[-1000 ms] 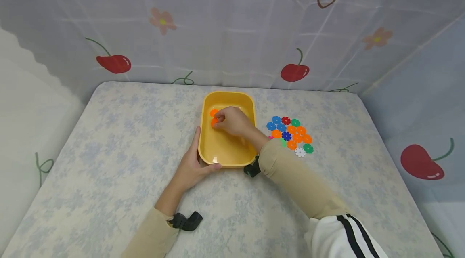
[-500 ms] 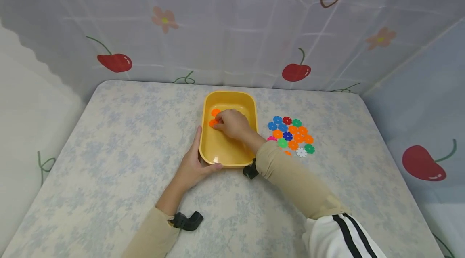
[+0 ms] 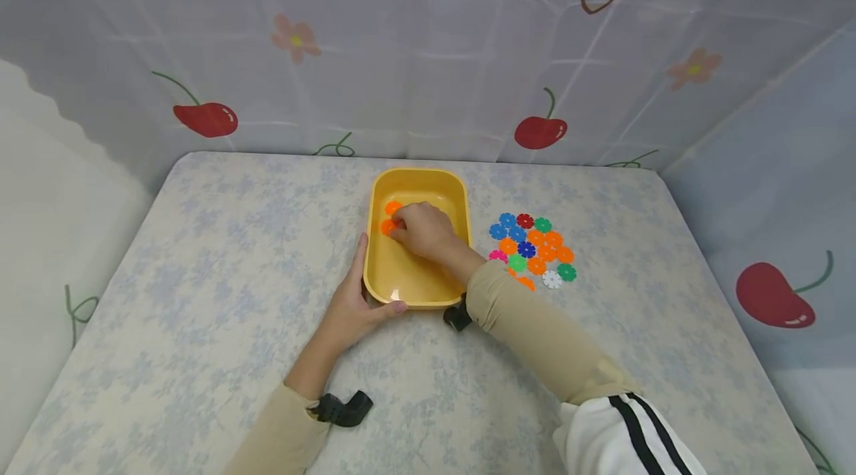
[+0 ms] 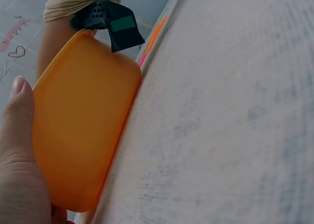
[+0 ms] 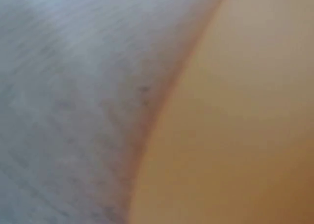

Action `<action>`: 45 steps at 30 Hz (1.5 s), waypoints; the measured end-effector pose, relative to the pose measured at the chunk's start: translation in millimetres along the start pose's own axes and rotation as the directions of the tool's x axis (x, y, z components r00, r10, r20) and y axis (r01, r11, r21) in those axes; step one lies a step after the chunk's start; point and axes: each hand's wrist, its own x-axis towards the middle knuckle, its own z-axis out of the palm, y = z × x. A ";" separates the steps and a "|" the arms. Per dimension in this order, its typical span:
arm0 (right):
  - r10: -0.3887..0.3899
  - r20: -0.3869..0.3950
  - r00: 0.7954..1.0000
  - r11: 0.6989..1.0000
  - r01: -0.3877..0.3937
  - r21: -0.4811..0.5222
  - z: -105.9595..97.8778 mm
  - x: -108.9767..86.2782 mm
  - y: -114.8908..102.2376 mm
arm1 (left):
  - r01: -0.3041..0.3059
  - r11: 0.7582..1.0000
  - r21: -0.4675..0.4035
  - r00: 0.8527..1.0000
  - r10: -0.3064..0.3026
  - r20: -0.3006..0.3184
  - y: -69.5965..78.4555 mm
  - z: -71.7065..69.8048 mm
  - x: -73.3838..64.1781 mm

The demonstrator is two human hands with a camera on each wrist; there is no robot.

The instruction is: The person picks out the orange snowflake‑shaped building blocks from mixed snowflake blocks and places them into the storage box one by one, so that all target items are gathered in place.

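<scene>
A yellow plastic tray [image 3: 401, 274] stands on the table. My left hand [image 3: 349, 304] grips its near left corner, thumb along the front rim and fingers along the left side. In the left wrist view, the left thumb [image 4: 18, 116] lies against the tray's rim [image 4: 46, 67]. My right hand [image 3: 426, 230] reaches into the tray with curled fingers. Its thumb and fingertips pinch at the edge of an orange notched disc [image 3: 387, 227], partly covering it. Just beyond lies another orange notched disc [image 3: 392, 208]. The right wrist view shows only blurred yellow tray wall [image 5: 221, 135].
To the right of the tray, several loose notched discs [image 3: 536, 266] in blue, red, green, orange, pink and white lie in a cluster. The right forearm crosses close to their near side. A printed curtain [image 3: 414, 73] hangs behind the table's far edge.
My right hand has shifted slightly left and nearer within the tray, and its forearm uncovers more of the loose discs. The left hand keeps its hold on the tray.
</scene>
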 end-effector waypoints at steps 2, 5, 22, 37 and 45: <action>0.003 -0.001 1.000 1.000 -0.003 0.017 -2.6 -0.8 -0.2 | 0.001 1.000 -0.002 1.000 -0.001 0.001 0.4 -0.3 -0.3; 0.005 -0.011 1.000 0.999 -0.005 0.046 -9.2 -3.4 -0.2 | 0.000 1.000 -0.001 1.000 0.000 0.001 1.1 -0.7 -0.5; 0.071 -0.187 0.980 0.984 -0.039 0.172 -92.7 -75.9 62.8 | 0.019 0.997 -0.078 0.999 -0.017 0.034 33.1 -3.6 -7.0; 0.390 -0.065 0.919 0.918 -0.382 0.110 -90.7 -122.7 197.3 | 0.018 0.992 -0.123 0.998 -0.011 0.055 29.2 -6.8 -7.4; 0.366 -0.084 0.927 0.928 -0.358 0.100 -77.4 -130.2 214.7 | 0.003 0.993 -0.122 0.998 0.004 0.057 28.5 -4.3 -5.3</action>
